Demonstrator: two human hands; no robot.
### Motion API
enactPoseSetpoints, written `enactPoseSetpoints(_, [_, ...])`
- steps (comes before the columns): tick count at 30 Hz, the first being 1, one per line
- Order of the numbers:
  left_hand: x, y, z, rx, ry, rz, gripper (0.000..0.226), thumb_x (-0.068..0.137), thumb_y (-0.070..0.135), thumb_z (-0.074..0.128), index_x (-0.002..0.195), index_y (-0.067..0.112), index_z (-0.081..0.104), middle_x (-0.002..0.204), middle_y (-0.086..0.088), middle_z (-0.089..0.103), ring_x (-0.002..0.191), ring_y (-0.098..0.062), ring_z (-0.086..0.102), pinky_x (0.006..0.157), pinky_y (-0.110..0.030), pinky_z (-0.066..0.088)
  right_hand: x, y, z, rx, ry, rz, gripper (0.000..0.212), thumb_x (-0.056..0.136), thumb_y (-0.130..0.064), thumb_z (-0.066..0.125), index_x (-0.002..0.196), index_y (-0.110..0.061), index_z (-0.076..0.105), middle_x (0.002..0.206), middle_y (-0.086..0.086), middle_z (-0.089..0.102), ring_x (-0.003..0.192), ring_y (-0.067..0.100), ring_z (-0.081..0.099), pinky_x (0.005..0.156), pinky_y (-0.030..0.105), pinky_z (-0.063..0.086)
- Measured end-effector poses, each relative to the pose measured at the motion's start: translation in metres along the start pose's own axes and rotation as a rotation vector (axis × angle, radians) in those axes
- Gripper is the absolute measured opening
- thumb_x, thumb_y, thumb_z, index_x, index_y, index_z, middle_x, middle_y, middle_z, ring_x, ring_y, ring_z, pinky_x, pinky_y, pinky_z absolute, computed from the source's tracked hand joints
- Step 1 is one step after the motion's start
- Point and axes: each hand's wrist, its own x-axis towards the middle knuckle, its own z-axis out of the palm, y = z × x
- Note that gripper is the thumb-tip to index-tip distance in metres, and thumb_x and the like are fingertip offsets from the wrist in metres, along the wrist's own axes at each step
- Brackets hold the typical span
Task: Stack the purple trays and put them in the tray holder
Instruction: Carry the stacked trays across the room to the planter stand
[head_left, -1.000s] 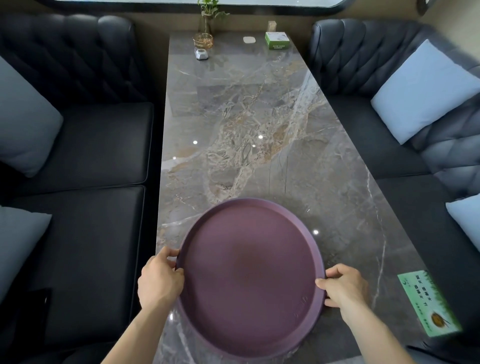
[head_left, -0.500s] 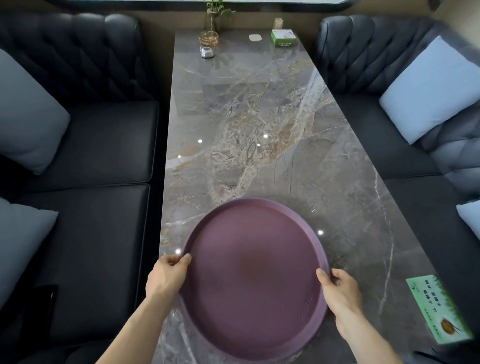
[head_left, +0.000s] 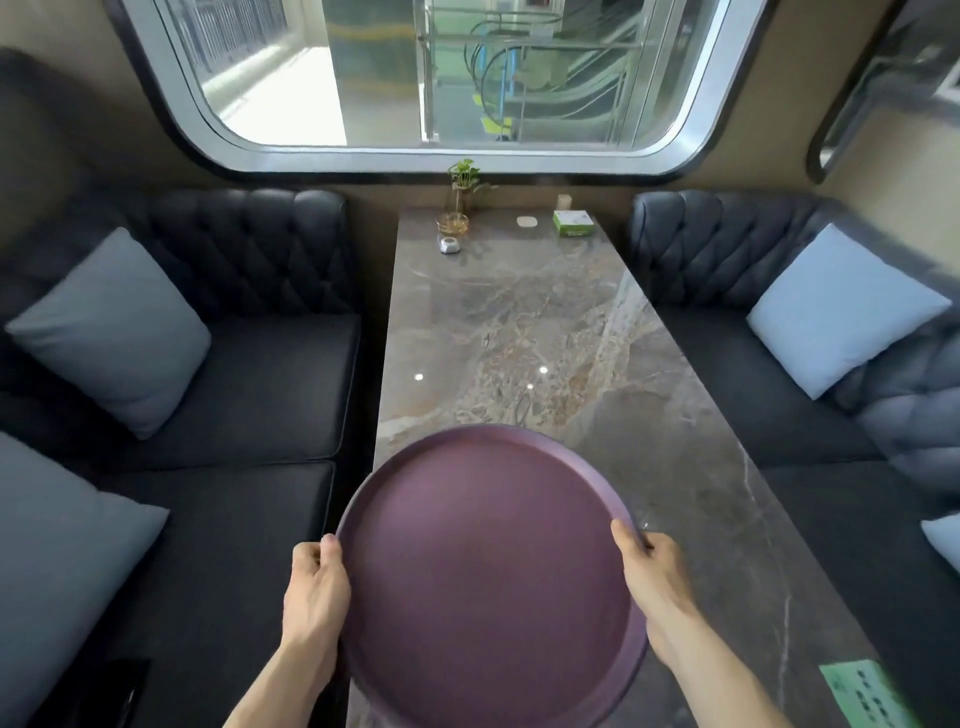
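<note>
Round purple plastic tray (head_left: 488, 571) w/ raised rim sits at near end of the long grey marble table (head_left: 597, 364), its left edge hanging past the table's left side; can't tell if it's lifted or resting. Left hand (head_left: 314, 592) clamps the tray's left rim, thumb on top, fingers curled under. Right hand (head_left: 657, 577) grips the right rim same way, thumb laid along the rim's inside. Looks like one tray, but can't tell if more are nested under it.

Near-right corner of table: green printed card (head_left: 862, 693), flat, partly cut off by frame edge. Dark tufted sofas w/ blue-grey cushions flank the table both sides. Mid-table is bare stone w/ light glints.

Far end of table: small white-grey gadget (head_left: 449, 245), then glass vase w/ green sprig (head_left: 457, 208) behind it, left of centre; white disc (head_left: 527, 221) centre; green-white box (head_left: 573, 224) right of centre. Beyond table: big rounded-corner window (head_left: 426, 78).
</note>
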Motion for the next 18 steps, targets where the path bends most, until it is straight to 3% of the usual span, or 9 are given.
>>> enactPoseSetpoints(4, [0.003,0.054,-0.024,-0.089,0.034,0.085,0.036,0.099,0.048,0.036,0.097,0.016,0.053,0.091,-0.008,0.061,0.084,-0.029,0.056,0.073,-0.041,0.043,-0.015,-0.063,0.002,-0.017,0.048,-0.148,0.033,0.091,-0.045,0.057,0.097,-0.012,0.052,0.081,0.0,0.056,0.072,0.021,0.053,0.068,0.036,0.042])
enactPoseSetpoints(7, [0.004,0.097,-0.042,-0.151,0.064,0.156,0.036,0.099,0.046,0.038,0.095,0.014,0.053,0.086,-0.008,0.059,0.076,-0.027,0.053,0.067,-0.039,0.041,-0.027,-0.113,-0.002,-0.041,0.075,-0.274,0.033,0.096,-0.039,0.05,0.078,-0.013,0.054,0.067,0.0,0.052,0.058,0.018,0.048,0.052,0.031,0.037])
enactPoseSetpoints(9, [0.002,0.126,-0.053,-0.193,0.087,0.195,0.035,0.099,0.044,0.039,0.09,0.013,0.05,0.081,-0.007,0.053,0.068,-0.024,0.047,0.062,-0.037,0.037,-0.035,-0.144,-0.005,-0.047,0.125,-0.323,0.038,0.099,-0.031,0.044,0.065,-0.015,0.048,0.063,0.002,0.051,0.054,0.017,0.045,0.049,0.03,0.033])
enactPoseSetpoints(11, [-0.001,0.152,-0.063,-0.231,0.11,0.228,0.033,0.099,0.042,0.039,0.088,0.013,0.049,0.08,-0.006,0.051,0.065,-0.022,0.044,0.061,-0.037,0.035,-0.044,-0.173,-0.009,-0.064,0.202,-0.345,0.033,0.099,-0.02,0.043,0.068,-0.01,0.049,0.069,0.004,0.055,0.058,0.019,0.049,0.05,0.029,0.033])
enactPoseSetpoints(13, [-0.006,0.176,-0.072,-0.259,0.116,0.264,0.028,0.099,0.04,0.039,0.103,0.017,0.055,0.092,-0.004,0.058,0.075,-0.023,0.051,0.069,-0.038,0.041,-0.055,-0.2,-0.014,-0.081,0.259,-0.367,0.028,0.096,-0.012,0.042,0.067,-0.013,0.044,0.069,0.004,0.053,0.058,0.023,0.047,0.051,0.029,0.033])
enactPoseSetpoints(16, [-0.015,0.205,-0.086,-0.307,0.083,0.347,0.036,0.098,0.039,0.039,0.131,0.036,0.055,0.116,0.006,0.059,0.108,-0.022,0.057,0.097,-0.039,0.045,-0.07,-0.232,-0.022,-0.038,0.261,-0.402,0.038,0.092,-0.006,0.041,0.058,-0.021,0.035,0.066,0.002,0.045,0.054,0.022,0.039,0.052,0.031,0.033])
enactPoseSetpoints(18, [-0.019,0.22,-0.093,-0.295,0.05,0.387,0.039,0.097,0.041,0.041,0.133,0.04,0.056,0.122,0.005,0.063,0.114,-0.023,0.059,0.103,-0.041,0.046,-0.079,-0.25,-0.025,-0.029,0.202,-0.436,0.026,0.094,-0.012,0.043,0.073,-0.02,0.056,0.085,0.007,0.057,0.073,0.028,0.053,0.067,0.035,0.044])
